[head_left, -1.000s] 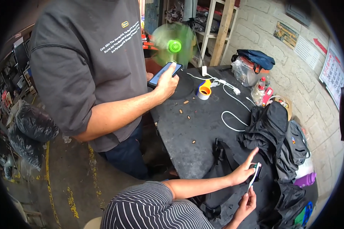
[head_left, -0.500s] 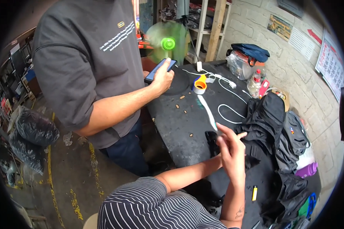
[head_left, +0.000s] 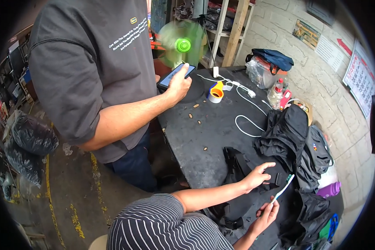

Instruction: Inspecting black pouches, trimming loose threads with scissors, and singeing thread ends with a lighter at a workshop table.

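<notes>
While you grip the toothbrush [head_left: 282,191] on your side of the black backpack [head_left: 285,129], its long axis slants away from you and to the right, the green bristle head [head_left: 290,178] at the far end, toward the backpack's near edge. Your right hand [head_left: 268,213] is narrow, fingers closed around the handle's lower end, and sits farther from the backpack. Your left hand [head_left: 257,177] is nearer to it and to the bristle head, just left of that head, fingers spread wide, nothing visible in its grasp; whether it touches the dark fabric [head_left: 281,167] beneath, you cannot tell from this view. Half a second ago, the brush was out to the left of the backpack, aimed toward the tape dispenser [head_left: 215,94]; now it lies below the backpack and leans the opposite way. Well left of the backpack, your co-worker's hand [head_left: 179,89] holds the smartphone [head_left: 169,80] as it did then.
</notes>
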`<state>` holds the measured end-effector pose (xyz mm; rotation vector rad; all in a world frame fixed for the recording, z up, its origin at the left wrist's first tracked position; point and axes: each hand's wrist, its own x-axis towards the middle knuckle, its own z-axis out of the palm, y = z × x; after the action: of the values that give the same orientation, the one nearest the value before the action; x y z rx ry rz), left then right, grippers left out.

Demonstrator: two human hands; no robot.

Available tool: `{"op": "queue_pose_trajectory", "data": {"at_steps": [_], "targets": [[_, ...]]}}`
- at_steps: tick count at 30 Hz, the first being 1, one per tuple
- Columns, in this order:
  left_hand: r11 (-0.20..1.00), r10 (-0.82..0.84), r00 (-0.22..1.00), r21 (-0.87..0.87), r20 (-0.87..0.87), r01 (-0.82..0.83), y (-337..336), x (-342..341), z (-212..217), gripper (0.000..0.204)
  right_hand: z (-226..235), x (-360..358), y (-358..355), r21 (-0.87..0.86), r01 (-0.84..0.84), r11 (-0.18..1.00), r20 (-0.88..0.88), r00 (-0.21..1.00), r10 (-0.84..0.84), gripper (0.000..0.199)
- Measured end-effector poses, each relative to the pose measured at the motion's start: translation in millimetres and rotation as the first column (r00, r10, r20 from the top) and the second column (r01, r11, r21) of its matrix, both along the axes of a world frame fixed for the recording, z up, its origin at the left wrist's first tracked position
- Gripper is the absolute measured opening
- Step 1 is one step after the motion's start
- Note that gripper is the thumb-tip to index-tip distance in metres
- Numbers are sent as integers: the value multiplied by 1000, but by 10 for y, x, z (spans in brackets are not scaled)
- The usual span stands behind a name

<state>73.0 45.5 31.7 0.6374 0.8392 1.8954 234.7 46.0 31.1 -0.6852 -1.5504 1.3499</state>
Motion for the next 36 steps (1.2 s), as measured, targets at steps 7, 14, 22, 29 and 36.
{"op": "queue_pose_trajectory", "data": {"at_steps": [7, 14, 22, 29, 36], "targets": [[999, 46, 997, 15, -63, -46, -58, 11, 32, 54, 7, -60, -92, 50, -68, 996, 13, 998, 68, 22], [1000, 29, 994, -2, -101, -30, -27, 41, -26, 54, 12, -17, -82, -5, -47, 999, -27, 999, 47, 16], [986, 157, 911, 4, -380, -169, -6, -156, -184, 53, -212, 182, 200, 99, 140, 985, -13, 990, -139, 14], [626, 490, 207, 176, -847, -760, -280, -1118, -383, 36, -814, 764, 690, 107, 345, 932, 47, 935, -352, 14], [383, 204, 86, -2, -975, -924, -192, -1878, -1063, 28, -1347, 664, 637, 137, 423, 896, 147, 886, -440, 15]]}}
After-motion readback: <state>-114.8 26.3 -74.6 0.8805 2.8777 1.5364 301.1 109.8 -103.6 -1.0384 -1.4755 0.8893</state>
